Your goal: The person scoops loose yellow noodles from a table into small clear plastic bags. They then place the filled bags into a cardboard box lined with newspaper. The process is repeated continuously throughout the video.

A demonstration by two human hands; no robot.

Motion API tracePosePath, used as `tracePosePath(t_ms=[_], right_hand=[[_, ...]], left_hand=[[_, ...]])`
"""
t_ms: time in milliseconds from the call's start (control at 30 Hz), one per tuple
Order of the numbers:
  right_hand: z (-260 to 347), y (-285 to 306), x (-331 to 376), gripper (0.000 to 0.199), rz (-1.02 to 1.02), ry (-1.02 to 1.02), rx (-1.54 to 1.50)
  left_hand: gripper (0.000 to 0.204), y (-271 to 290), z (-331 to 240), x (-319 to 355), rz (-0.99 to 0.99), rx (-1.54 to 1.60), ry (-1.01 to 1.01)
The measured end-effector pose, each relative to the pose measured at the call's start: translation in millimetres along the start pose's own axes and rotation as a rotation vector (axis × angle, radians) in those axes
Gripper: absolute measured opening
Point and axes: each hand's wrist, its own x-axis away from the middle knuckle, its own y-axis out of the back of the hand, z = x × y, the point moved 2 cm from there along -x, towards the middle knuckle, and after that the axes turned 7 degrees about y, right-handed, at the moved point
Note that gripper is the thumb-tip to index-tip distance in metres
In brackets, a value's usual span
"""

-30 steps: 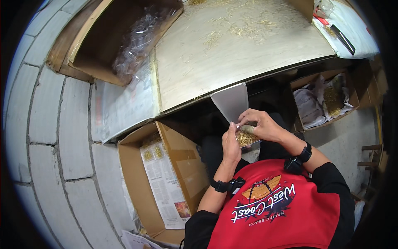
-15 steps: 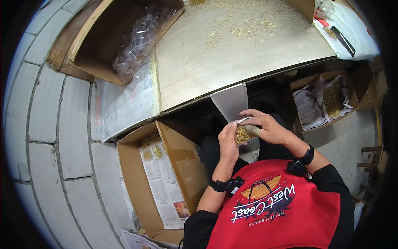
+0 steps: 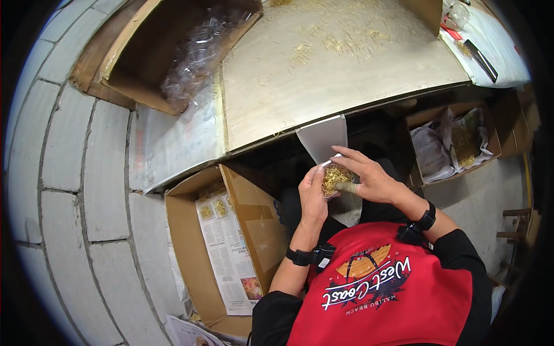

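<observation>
From the head camera, both hands meet just above the person's chest, below the near edge of the desk (image 3: 346, 75). The left hand (image 3: 313, 196) grips one side of a small clear bag (image 3: 334, 179) filled with thin golden pieces, its fingers curled round the bag's left edge. The right hand (image 3: 369, 176) closes on the same bag from the other side, fingers spread over its top and thumb pressed on its front. The bag stands roughly upright between the palms, its long axis running from the person's chest up toward the desk, its open end pointing at the desk edge. Just beyond the fingertips a grey sheet (image 3: 323, 138) hangs from that edge. More golden pieces lie scattered on the desk, well beyond the hands. Left of the left hand stands an open cardboard box (image 3: 254, 213) lined with newspaper (image 3: 228, 248). Right of the right hand, another box (image 3: 450, 141) holds filled bags.
</observation>
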Motion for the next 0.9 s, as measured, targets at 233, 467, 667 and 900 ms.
tracePosePath(t_ms=[233,467,667,900], right_hand=[[8.1,5.7,-14.0,0.048,-0.139,0.061,-0.139],[12.8,-2.0,-26.1,0.035,-0.171,0.005,-0.166],[-4.3,-15.9,-24.1,0.035,-0.239,-0.062,-0.276],[-23.5,-18.6,-34.3,0.036,-0.236,-0.130,-0.248]], left_hand=[[0.032,7.8,-30.8,8.8,-0.012,-0.001,-0.068],[0.032,69.6,-134.8,40.4,-0.222,0.003,-0.293],[0.024,205.8,-228.9,122.9,-0.633,0.062,-0.579],[0.013,379.6,-128.9,149.1,-1.073,0.305,-0.424]])
